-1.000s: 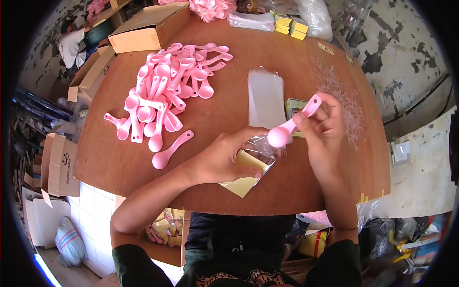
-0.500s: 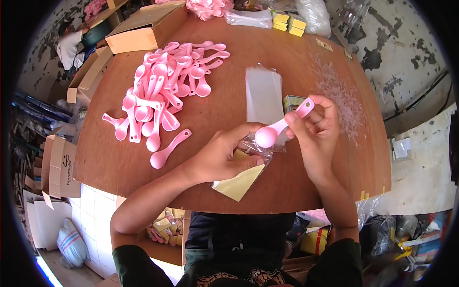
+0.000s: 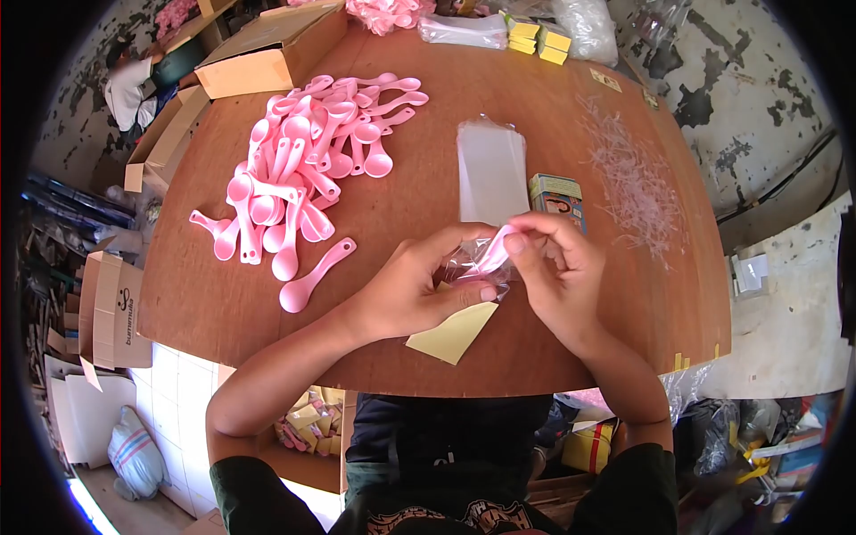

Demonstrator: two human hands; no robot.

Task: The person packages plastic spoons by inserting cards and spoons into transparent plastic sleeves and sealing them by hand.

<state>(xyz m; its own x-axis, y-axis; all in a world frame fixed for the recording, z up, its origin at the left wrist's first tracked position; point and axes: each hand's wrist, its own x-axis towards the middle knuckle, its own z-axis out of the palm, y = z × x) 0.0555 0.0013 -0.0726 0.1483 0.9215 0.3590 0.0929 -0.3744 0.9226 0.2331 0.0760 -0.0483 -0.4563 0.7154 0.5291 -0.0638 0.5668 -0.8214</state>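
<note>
My left hand (image 3: pixel 432 283) is closed on a clear plastic bag (image 3: pixel 464 259) that has a pale yellow card (image 3: pixel 452 334) in its lower part. A pink spoon (image 3: pixel 493 252) sits partly inside the mouth of this bag, bowl end down. My right hand (image 3: pixel 557 272) pinches the spoon's handle end between thumb and fingers. One loose pink spoon (image 3: pixel 316 275) lies left of my left forearm, beside a big pile of pink spoons (image 3: pixel 308 160). Beyond my hands lie a stack of clear bags (image 3: pixel 492 169) and a small printed box (image 3: pixel 557 196).
Thin clear plastic strips (image 3: pixel 633 178) are scattered on the table's right. At the far edge stand a cardboard box (image 3: pixel 267 55), packed clear bags (image 3: pixel 462 31) and yellow card stacks (image 3: pixel 538 37). An open carton (image 3: pixel 312 428) of filled packs sits below the near edge. Another person (image 3: pixel 132 89) is at far left.
My right hand has moved down and left, bringing the spoon from above the bag into its mouth. The small printed box is now more exposed. My left hand keeps its hold.
</note>
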